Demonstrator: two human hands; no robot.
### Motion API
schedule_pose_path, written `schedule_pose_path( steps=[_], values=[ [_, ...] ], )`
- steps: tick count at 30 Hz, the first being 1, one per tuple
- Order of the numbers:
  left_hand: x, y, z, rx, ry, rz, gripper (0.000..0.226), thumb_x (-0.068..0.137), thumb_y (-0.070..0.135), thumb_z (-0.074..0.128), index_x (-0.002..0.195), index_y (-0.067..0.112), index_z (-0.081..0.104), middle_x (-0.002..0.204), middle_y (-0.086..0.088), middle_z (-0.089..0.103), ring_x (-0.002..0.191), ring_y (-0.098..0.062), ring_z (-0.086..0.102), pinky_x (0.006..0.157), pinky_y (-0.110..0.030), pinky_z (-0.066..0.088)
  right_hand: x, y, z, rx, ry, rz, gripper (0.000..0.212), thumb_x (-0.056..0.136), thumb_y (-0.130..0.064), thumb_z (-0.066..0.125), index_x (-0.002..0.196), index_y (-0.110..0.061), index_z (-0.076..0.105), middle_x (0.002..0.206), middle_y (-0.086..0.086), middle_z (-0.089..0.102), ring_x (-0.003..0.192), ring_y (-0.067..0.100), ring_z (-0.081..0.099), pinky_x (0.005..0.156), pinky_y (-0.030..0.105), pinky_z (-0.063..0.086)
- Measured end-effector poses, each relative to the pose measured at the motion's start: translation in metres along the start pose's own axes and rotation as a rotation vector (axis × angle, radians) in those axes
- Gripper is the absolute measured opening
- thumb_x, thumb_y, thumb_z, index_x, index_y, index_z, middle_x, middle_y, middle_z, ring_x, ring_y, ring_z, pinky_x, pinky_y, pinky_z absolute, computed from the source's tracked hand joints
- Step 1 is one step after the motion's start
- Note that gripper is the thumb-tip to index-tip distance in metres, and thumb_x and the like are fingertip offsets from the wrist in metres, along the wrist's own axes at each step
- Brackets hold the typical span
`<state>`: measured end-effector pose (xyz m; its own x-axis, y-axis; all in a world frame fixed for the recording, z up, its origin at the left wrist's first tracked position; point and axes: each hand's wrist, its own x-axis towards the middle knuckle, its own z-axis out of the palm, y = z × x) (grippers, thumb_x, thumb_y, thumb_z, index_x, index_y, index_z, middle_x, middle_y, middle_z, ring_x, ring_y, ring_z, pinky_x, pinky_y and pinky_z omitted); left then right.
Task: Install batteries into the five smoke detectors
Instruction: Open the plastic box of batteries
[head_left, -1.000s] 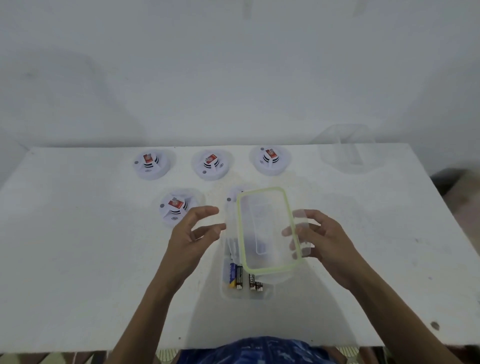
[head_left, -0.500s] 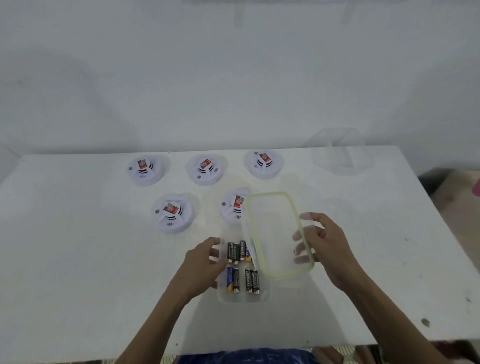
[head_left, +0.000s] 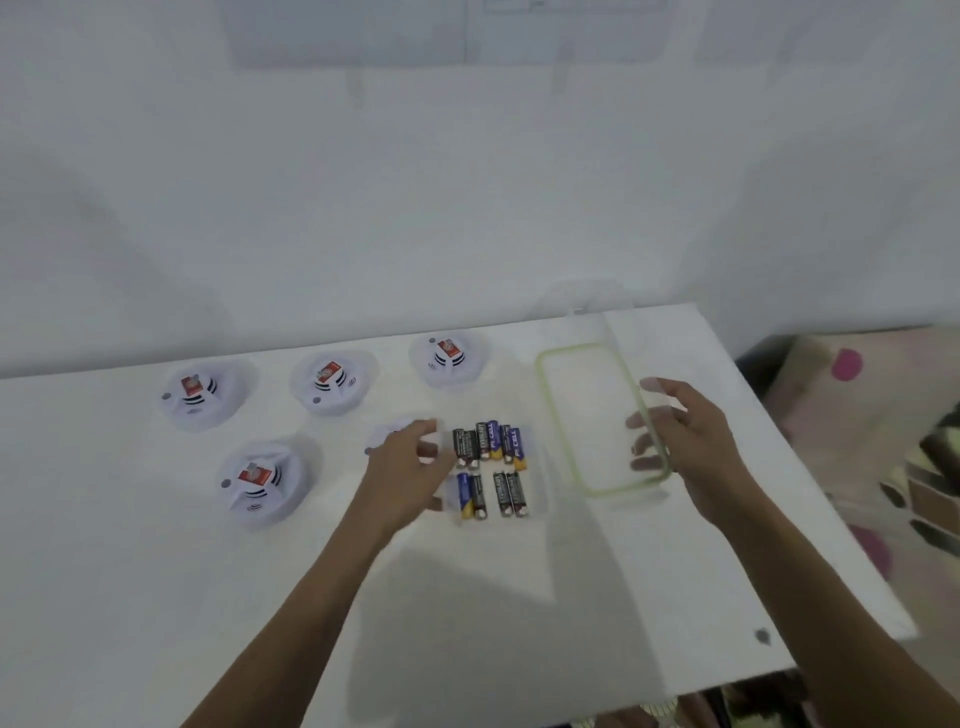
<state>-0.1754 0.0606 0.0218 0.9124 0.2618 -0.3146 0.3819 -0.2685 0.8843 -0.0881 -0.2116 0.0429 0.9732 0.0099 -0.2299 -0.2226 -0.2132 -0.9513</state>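
White table, seen from the head camera, carrying the task's things. I count four white, round units in full, each with a red label on top: the back-left detector, the back-middle detector and the back-right detector in a far row, and the front-left detector nearer to me. The fifth detector shows only as a pale rim behind the left hand. Just right of that hand stands the clear plastic box, uncovered. In it the batteries lie flat in two rows, black ones mixed with blue-and-yellow ones. The left hand's thumb and fingers are curled round the box's left wall. The right hand pinches the green-rimmed lid by its right long edge, thumb above, with the fingers visible through the clear panel from beneath. The lid is beside the box on its right and apart from it; whether its near end touches the table I cannot tell. A second clear container stands faintly at the table's far edge, beyond the lid. A pale floor mat with pink dots lies past the table's right side.
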Motion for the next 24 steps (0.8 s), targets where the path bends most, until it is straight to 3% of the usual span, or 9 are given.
schedule_pose_path(
  steps=[10,15,20,24],
  values=[
    [0.109,0.041,0.07,0.039,0.156,-0.01,0.045,0.092,0.018,0.056,0.135,0.013,0.045,0.115,-0.015,0.064,0.091,-0.026,0.067,0.07,-0.042,0.06,0.124,-0.008,-0.079,-0.087,0.105,0.014,0.04,0.088,0.004,0.034,0.118,-0.017,0.051,0.086,0.013,0.063,0.054,0.02,0.054,0.047,0.028,0.053],
    [0.156,0.051,0.086,0.063,0.208,-0.031,0.046,0.089,0.022,0.055,0.133,0.017,0.046,0.097,-0.007,0.068,0.101,-0.029,0.063,0.083,-0.05,0.054,0.177,-0.003,-0.1,-0.061,0.13,0.09,0.04,0.087,0.006,0.036,0.117,-0.014,0.053,0.086,0.014,0.064,0.051,0.021,0.052,0.046,0.028,0.051],
    [0.187,0.062,0.098,0.117,0.268,-0.056,0.04,0.091,0.019,0.055,0.13,0.015,0.047,0.107,-0.014,0.065,0.09,-0.03,0.066,0.076,-0.048,0.057,0.217,0.005,-0.114,-0.019,0.149,0.137,0.039,0.088,0.007,0.035,0.119,-0.011,0.052,0.084,0.014,0.062,0.049,0.021,0.05,0.046,0.027,0.051],
    [0.204,0.064,0.106,0.117,0.286,-0.09,0.037,0.092,0.015,0.053,0.129,0.014,0.048,0.101,-0.012,0.065,0.086,-0.03,0.067,0.074,-0.047,0.058,0.24,0.015,-0.12,-0.026,0.163,0.166,0.041,0.087,0.007,0.034,0.12,-0.011,0.05,0.083,0.013,0.061,0.05,0.023,0.049,0.043,0.025,0.05]
  ],
)
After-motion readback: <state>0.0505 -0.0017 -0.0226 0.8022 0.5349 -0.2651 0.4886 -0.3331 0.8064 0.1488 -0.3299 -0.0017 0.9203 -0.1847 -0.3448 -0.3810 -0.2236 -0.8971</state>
